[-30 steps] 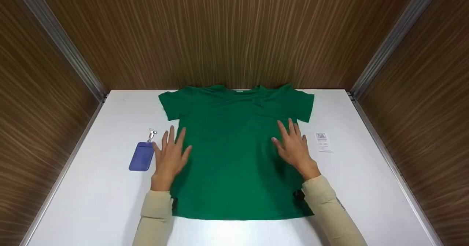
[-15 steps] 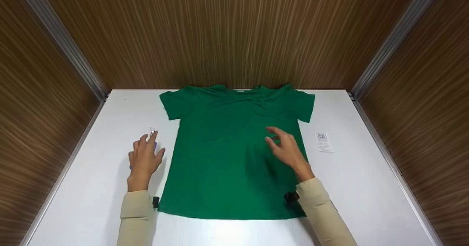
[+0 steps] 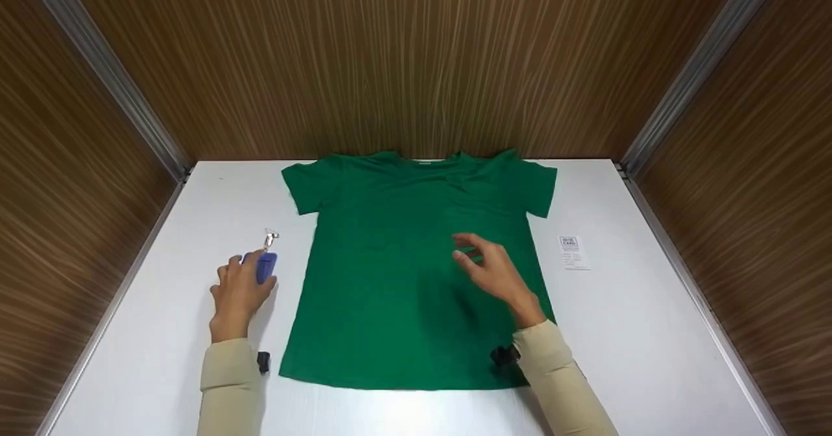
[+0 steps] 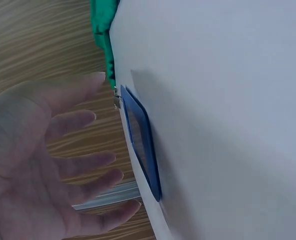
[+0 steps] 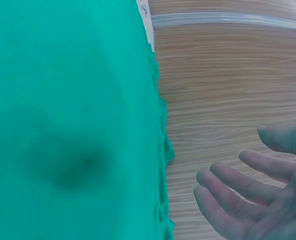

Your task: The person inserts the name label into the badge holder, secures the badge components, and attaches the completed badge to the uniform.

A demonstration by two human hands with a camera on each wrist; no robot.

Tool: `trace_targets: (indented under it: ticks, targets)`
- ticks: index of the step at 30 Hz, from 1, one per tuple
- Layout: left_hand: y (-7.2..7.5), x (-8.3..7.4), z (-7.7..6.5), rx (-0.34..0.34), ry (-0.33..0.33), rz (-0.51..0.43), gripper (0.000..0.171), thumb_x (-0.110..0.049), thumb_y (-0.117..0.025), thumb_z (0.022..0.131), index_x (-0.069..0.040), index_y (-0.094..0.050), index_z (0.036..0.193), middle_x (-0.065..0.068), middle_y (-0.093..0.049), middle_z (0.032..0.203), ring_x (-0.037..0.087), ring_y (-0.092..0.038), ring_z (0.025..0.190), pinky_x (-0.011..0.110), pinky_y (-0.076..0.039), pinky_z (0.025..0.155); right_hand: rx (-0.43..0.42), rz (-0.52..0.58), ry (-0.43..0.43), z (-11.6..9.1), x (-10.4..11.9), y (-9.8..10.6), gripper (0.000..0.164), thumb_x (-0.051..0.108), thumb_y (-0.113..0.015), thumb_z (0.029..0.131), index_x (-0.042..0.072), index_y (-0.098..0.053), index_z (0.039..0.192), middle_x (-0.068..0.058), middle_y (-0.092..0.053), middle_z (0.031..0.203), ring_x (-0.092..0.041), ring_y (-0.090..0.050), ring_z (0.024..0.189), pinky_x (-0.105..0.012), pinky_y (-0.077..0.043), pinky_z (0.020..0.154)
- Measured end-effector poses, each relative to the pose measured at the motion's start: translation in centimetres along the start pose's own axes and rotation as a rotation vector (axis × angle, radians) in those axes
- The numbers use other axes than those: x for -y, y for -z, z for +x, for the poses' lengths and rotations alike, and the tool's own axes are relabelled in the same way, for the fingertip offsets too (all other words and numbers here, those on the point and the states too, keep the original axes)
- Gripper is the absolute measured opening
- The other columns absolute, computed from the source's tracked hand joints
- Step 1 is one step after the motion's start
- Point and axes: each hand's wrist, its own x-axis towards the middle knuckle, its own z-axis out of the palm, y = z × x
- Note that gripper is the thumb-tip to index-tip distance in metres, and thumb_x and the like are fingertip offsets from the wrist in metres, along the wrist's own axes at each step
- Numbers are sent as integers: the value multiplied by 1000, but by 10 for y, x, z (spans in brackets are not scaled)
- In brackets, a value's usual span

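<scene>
My left hand hovers over a blue badge holder, fingers spread and partly covering it in the head view. In the left wrist view the badge holder lies flat on the table, a gap between it and the fingers. A metal clip is attached at its top end. A green T-shirt is spread out in the middle, neckline at the far side. Above its right half hangs my right hand, fingers loosely bent and holding nothing; its shadow falls on the cloth.
A small white printed card lies on the white table right of the shirt. Wood-grain panels enclose the table at the back and both sides, with metal strips at the corners.
My left hand has moved left from the shirt's edge to over the badge holder. My right hand has shifted left and toward me, its fingers bending from spread to loosely curved.
</scene>
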Motion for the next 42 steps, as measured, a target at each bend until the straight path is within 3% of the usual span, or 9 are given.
trace_targets:
  ticks: [13, 24, 30, 34, 42]
  targets:
    - [-2, 7, 0, 88, 36, 7, 70, -19, -66, 98, -5, -35, 159, 42, -41, 148, 62, -38, 135, 78, -35, 104, 108, 59, -7, 2, 6, -9, 40, 25, -56, 108, 4, -58, 142, -25, -66, 134, -40, -65, 120, -56, -53, 102]
    - [1, 8, 5, 63, 64, -39, 72, -10, -70, 92, 0, -37, 156, 40, -48, 142, 59, -45, 132, 76, -39, 103, 108, 62, 16, 3, 4, -10, 40, 21, -57, 107, 3, -58, 142, -24, -66, 133, -41, -66, 118, -57, -53, 100]
    - [6, 9, 4, 97, 118, -124, 84, -10, -75, 88, -3, -31, 159, 40, -41, 147, 60, -38, 136, 77, -35, 108, 93, 50, 14, 2, 4, -9, 38, 15, -57, 106, 0, -58, 141, -25, -66, 133, -41, -66, 120, -58, -53, 101]
    - [6, 10, 4, 116, 117, -151, 91, -8, -78, 86, -6, -26, 161, 38, -38, 150, 57, -35, 138, 77, -31, 109, 90, 43, 22, 2, 2, -8, 37, 19, -58, 107, 3, -60, 140, -22, -68, 132, -37, -67, 119, -58, -53, 100]
    - [4, 11, 3, 89, 113, -175, 85, -5, -81, 83, -3, -36, 156, 37, -42, 145, 53, -37, 132, 74, -35, 108, 89, 42, 21, 1, 1, -7, 37, 19, -58, 107, 3, -60, 140, -23, -67, 131, -38, -67, 119, -59, -53, 101]
